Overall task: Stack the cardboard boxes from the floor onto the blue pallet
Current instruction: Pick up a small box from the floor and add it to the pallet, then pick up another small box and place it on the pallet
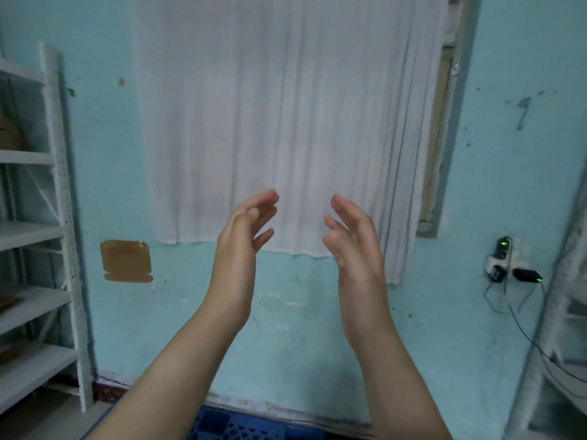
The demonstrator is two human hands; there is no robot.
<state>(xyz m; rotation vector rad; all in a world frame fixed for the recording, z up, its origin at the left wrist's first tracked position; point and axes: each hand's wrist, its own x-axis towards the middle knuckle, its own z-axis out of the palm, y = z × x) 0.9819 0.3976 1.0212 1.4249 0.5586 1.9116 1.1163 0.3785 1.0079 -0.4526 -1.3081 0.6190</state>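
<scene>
Both my hands are raised in front of me at chest height, palms facing each other with a gap between them. My left hand [244, 233] has relaxed, nearly straight fingers and holds nothing. My right hand [352, 239] has loosely bent fingers and is also empty. A strip of the blue pallet [241, 427] shows at the bottom edge between my forearms, against the foot of the wall. No cardboard box on the floor is in view.
A white metal shelf rack [60, 217] stands at the left, with brown cardboard on its shelves. Another white rack [552, 312] is at the right. A white curtain [286, 122] hangs on the turquoise wall. Chargers and cables [508, 265] hang at a wall socket.
</scene>
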